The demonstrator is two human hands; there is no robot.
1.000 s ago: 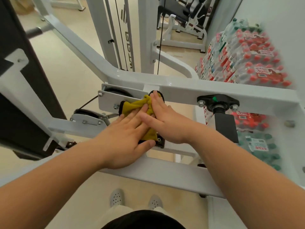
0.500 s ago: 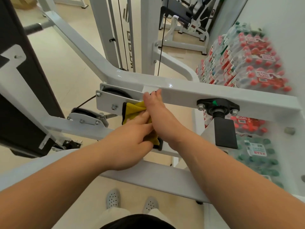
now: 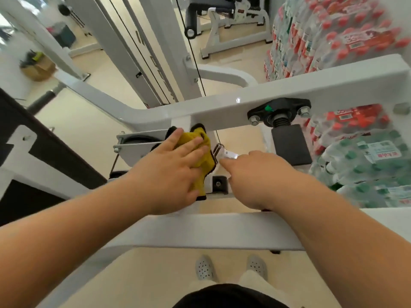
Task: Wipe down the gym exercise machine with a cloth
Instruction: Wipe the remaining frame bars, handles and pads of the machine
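As the cloth (image 3: pixel 201 141) looks limp, the left hand (image 3: pixel 169 172) pins it spread-fingered on the pulley bracket (image 3: pixel 133 148); the right hand (image 3: pixel 255 174) lies slack-fingered beside.

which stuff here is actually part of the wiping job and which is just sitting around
In the job:
yellow cloth
left hand, pressing flat on the cloth
right hand, off the cloth, beside it
white machine frame
pulley bracket

Just lying about:
packs of water bottles, right
cardboard box, on the floor far left
other machine, at the back

left hand (image 3: pixel 169 174) on cloth (image 3: pixel 205 157) on pulley bracket (image 3: pixel 133 150); right hand (image 3: pixel 255 174) just right; bottle packs (image 3: pixel 355 156) beyond.
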